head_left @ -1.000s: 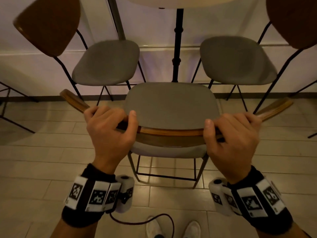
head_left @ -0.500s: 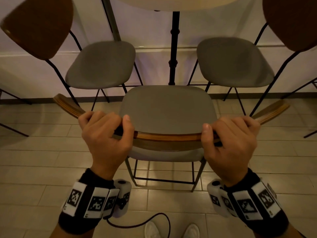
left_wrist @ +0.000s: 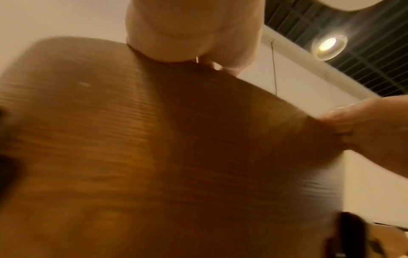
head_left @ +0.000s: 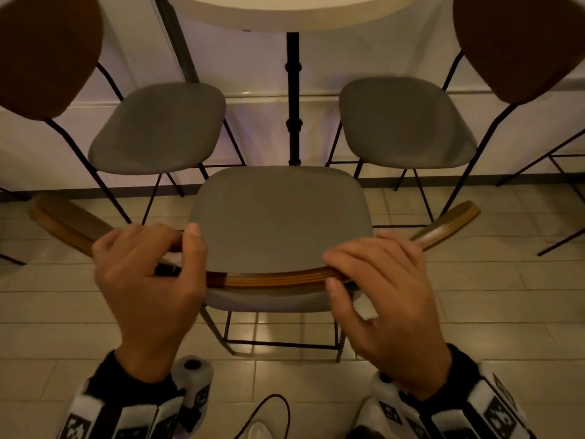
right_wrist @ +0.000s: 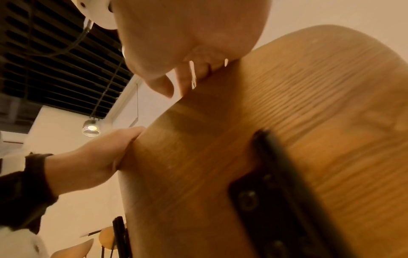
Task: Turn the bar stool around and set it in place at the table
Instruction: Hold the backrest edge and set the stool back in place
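Head view: the grey-padded stool [head_left: 278, 223] stands on tile facing the round table [head_left: 285, 14], its seat near the black post [head_left: 292, 96], with a left neighbour [head_left: 158, 128] and a right neighbour [head_left: 405, 122] beyond. The left hand [head_left: 148, 280] and right hand [head_left: 386, 296], apart, both clasp its curved plywood backrest [head_left: 275, 278]. Left wrist: blurred wood grain. Right wrist: a black bracket [right_wrist: 276, 200] is screwed on.

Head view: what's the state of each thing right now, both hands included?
Bar stool: upright, seat facing the table, wooden backrest toward the person.
Left hand: fingers curled over the backrest's top edge, gripping it.
Right hand: pinches that edge between fingers and thumb.
Table: round top on a black post, beyond the seat.
Left neighbour stool: upright, backrest outward.
Right neighbour stool: upright, backrest outward.
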The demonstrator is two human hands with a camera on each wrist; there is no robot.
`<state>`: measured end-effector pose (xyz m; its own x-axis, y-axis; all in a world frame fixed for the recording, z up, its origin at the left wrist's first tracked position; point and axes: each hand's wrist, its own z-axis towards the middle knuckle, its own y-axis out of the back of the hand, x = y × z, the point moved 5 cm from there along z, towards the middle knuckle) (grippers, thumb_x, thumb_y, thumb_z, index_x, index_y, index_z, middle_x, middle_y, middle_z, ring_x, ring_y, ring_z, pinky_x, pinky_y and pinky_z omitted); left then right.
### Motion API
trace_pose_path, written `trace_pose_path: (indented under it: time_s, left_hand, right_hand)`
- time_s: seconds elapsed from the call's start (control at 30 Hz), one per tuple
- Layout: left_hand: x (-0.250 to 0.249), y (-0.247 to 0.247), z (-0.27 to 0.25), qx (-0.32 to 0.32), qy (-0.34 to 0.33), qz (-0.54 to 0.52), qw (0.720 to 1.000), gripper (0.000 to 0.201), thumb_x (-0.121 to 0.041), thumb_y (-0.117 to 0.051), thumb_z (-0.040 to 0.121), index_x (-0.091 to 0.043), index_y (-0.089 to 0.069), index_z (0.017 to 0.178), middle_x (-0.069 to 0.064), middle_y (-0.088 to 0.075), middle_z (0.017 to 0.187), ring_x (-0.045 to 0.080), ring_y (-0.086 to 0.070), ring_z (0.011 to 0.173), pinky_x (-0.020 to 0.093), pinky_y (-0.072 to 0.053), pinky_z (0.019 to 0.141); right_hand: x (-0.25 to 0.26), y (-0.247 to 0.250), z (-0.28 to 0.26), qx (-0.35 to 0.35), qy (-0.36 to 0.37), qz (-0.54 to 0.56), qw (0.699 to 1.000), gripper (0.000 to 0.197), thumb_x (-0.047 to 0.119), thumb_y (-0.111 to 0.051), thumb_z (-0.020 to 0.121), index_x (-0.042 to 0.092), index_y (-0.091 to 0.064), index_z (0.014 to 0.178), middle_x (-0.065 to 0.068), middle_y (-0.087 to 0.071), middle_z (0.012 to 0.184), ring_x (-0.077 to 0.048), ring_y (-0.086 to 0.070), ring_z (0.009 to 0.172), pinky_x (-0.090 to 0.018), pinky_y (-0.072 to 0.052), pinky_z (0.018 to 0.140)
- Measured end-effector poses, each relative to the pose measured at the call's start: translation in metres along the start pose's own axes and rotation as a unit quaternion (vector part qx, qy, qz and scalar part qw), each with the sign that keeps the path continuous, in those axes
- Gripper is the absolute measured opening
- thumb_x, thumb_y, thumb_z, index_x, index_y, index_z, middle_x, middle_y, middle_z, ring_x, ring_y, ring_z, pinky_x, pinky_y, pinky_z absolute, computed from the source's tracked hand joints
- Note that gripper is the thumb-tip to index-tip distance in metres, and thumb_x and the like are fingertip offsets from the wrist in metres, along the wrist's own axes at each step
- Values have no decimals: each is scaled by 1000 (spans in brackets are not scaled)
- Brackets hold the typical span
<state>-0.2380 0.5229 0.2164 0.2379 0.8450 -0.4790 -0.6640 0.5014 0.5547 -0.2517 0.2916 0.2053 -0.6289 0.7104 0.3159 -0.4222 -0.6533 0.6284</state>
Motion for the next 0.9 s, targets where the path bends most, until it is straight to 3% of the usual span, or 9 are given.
trace_pose_path:
  time_s: [0.07,0.13,0.27,0.37,0.43,0.53,0.63,0.73,0.9]
  left_hand:
    - [-47,-17,-5,32,-20,-37,999,44,-27,-45,94,-2,-59,60,8,-58,54,12,-46,53,38,-44,60]
    - [-106,-43,-15,82,-51,-83,992,40,-27,-48,90,-5,-64,61,5,-62,58,8,-51,57,31,-44,55]
    - [-229,-104,-33,105,-108,-183,971,31,-25,-57,84,-13,-71,60,-3,-70,71,14,-64,68,28,-50,63]
    - [-306,-167,-35,132,-115,-243,954,31,-28,-58,87,-16,-72,62,-7,-70,72,9,-63,71,25,-50,66]
    - [-337,-221,-36,171,-115,-286,936,21,-25,-60,86,-15,-72,72,-4,-69,80,10,-60,76,26,-49,67]
    - [-336,-319,-36,249,-86,-216,940,19,-26,-58,87,-21,-67,103,-4,-64,109,8,-55,101,28,-51,83]
    - [-295,-405,-32,298,-24,-123,946,47,-33,-52,86,-29,-47,133,0,-48,139,14,-40,127,39,-46,103]
    - [-253,-462,-16,311,85,-71,944,61,-33,-51,88,-26,-30,145,7,-33,151,24,-27,139,34,-27,113]
    - [-188,-530,-13,377,190,33,906,68,-37,-52,91,-24,-18,149,12,-18,158,36,-15,144,48,-26,114]
  right_hand:
    - [-23,25,-2,-6,15,53,998,25,25,-51,89,9,-71,90,-5,-70,96,-13,-59,97,-34,-40,99]
    - [-65,54,-3,-34,15,70,997,24,20,-52,88,5,-71,86,-8,-68,96,-15,-58,97,-33,-45,92]
    - [-199,104,-3,-65,-51,35,996,23,17,-50,86,0,-66,88,-5,-58,98,-16,-55,91,-24,-45,82]
    - [-302,136,-5,-10,-101,6,995,24,19,-49,88,1,-65,91,-10,-62,97,-16,-54,90,-18,-40,85]
    - [-358,156,-4,21,-118,-17,993,25,21,-50,88,2,-66,93,-14,-63,98,-17,-54,92,-12,-35,88]
    - [-423,173,9,51,-138,-45,988,31,27,-49,87,4,-64,102,-16,-60,112,-24,-52,104,-10,-30,93]
    - [-473,173,28,74,-162,-80,981,38,29,-52,85,9,-58,117,-17,-48,134,-31,-41,122,-30,-30,102]
    - [-512,157,52,97,-181,-115,972,48,29,-57,87,12,-49,131,-19,-34,147,-37,-29,133,-48,-29,108]
    - [-565,104,66,187,-195,-150,951,60,42,-52,88,19,-36,141,-23,-20,154,-42,-15,140,-55,-19,112]
